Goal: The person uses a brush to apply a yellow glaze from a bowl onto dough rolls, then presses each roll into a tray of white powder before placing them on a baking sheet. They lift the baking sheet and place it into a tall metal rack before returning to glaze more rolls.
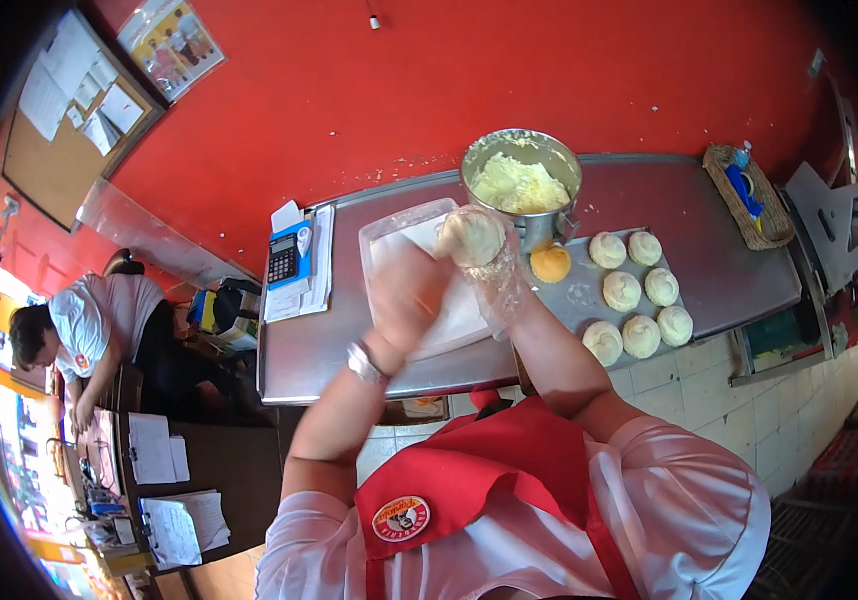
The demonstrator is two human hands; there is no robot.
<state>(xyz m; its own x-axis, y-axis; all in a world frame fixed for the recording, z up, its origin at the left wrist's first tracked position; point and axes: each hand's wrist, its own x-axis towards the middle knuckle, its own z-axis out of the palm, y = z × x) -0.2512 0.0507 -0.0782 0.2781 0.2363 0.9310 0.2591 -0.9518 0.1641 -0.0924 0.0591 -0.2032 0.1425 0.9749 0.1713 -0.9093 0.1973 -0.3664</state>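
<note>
My right hand (496, 280), in a clear plastic glove, is closed around a round bun coated in pale cream (471, 236). Shreds of a whitish coating cling to the glove. Beside it, my left hand (409, 300) is blurred by motion, so its fingers cannot be made out. Both hands are above a shallow translucent plastic tub (382, 236) with white contents. Just right of the gloved hand, a plain golden bun (550, 263) sits on a metal tray (579, 295), with several cream-covered buns (621, 291) to its right. Behind them stands a steel bowl (570, 157) of pale yellow cream (519, 186).
Against the red wall runs the metal table (669, 205). A calculator (284, 257) and papers (320, 262) lie at its left end, a wicker basket (749, 195) at its right. Another person (114, 310) leans over a dark desk (249, 460) at the left.
</note>
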